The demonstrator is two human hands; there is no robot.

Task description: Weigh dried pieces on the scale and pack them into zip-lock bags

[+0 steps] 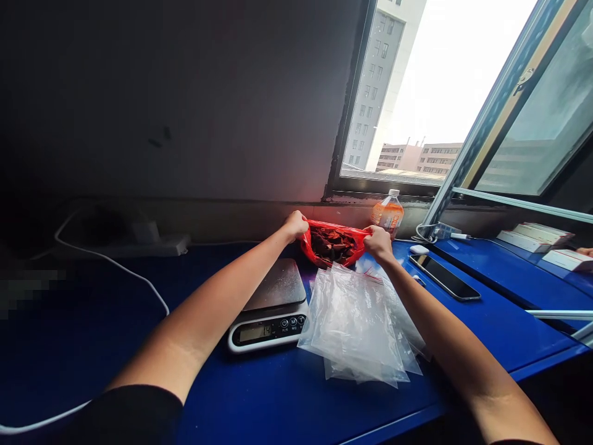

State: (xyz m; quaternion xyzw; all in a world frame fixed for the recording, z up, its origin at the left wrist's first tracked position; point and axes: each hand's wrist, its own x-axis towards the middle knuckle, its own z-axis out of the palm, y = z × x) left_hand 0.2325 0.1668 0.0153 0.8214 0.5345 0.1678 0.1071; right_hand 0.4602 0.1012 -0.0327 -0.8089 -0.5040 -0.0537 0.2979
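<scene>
Head: two hands (295, 226) (378, 242) hold one red bag (309, 252).

- Blue worktop (259, 395), seen from here with its back edge along the wall.
- Digital scale (267, 337): mid-worktop.
- Clear zip bags (354, 327): overlapping, between scale and right edge.
- Black phone (445, 277): near right edge.
- White case (419, 250): beyond it, nearer the back.
- White cable (125, 264): crossing the left part.

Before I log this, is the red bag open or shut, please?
The red bag is open: the left hand and right hand hold its rim apart, showing dark flaky pieces inside.
</scene>
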